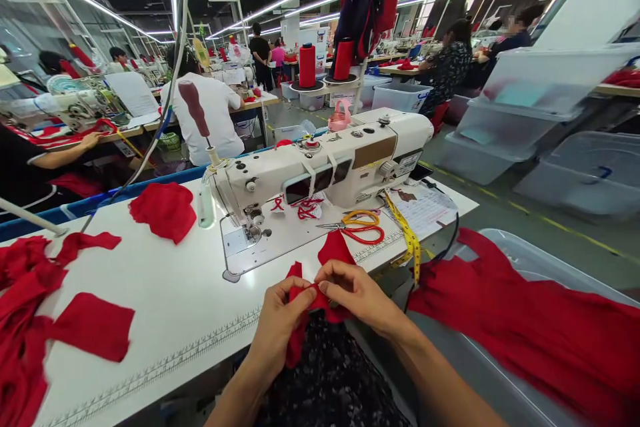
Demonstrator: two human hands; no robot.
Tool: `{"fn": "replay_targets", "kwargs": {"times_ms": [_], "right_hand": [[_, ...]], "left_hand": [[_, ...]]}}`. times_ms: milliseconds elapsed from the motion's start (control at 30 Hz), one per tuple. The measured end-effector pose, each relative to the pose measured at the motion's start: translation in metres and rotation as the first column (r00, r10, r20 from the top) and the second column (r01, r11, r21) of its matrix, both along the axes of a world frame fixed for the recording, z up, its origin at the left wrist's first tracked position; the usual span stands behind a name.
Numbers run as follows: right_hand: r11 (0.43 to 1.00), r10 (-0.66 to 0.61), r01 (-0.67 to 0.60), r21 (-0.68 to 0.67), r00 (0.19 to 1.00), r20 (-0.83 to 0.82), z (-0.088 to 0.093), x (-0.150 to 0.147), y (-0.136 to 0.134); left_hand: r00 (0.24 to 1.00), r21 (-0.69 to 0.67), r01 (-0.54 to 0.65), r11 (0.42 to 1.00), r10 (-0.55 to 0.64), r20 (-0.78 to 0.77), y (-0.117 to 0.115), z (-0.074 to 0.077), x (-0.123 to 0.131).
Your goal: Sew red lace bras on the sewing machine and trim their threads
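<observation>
My left hand (283,317) pinches a red cloth piece (297,340) between thumb and fingers at the table's front edge. Close beside it, fingertips nearly touching, my right hand (353,290) pinches the same cloth. One part of the cloth hangs down below my left hand, and another part rises behind my right hand towards the scissors. Beyond both hands stands the white sewing machine (320,167), its needle area to the left. Scissors (357,227) with orange and red handles lie on the machine bed just behind the cloth.
Red cloth pieces (93,327) lie at the left of the white table (175,307), another (165,210) behind. A yellow tape measure (407,233) hangs over the right edge. Right of it, a plastic bin (505,247) holds red cloth (525,320). People sit at machines beyond.
</observation>
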State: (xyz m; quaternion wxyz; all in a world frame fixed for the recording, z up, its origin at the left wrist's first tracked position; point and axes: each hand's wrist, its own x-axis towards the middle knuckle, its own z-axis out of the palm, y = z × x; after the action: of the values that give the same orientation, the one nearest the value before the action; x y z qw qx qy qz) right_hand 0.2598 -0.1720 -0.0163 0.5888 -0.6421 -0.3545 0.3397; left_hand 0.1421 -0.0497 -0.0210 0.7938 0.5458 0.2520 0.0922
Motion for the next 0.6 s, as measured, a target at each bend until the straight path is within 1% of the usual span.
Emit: {"fn": "replay_targets", "kwargs": {"times_ms": [100,300,467,600], "right_hand": [[1.000,-0.015,0.015,0.004,1.000,-0.014,0.000,0.000,-0.003],[0.994,-0.104,0.105,0.007,0.990,-0.091,-0.004,-0.003,-0.007],[0.993,-0.100,0.112,0.042,0.972,-0.214,-0.004,-0.003,-0.010],[0.992,-0.097,0.115,0.043,0.952,-0.292,-0.001,-0.003,-0.012]], "left_hand": [[1.000,-0.015,0.009,1.000,-0.009,0.002,-0.003,0.001,0.002],[0.999,0.025,0.037,0.999,-0.037,-0.009,-0.010,0.001,0.004],[0.997,0.058,0.078,0.995,-0.080,0.019,-0.014,0.000,0.006],[0.993,0.060,0.107,0.992,-0.110,0.039,-0.015,-0.001,0.006]]}}
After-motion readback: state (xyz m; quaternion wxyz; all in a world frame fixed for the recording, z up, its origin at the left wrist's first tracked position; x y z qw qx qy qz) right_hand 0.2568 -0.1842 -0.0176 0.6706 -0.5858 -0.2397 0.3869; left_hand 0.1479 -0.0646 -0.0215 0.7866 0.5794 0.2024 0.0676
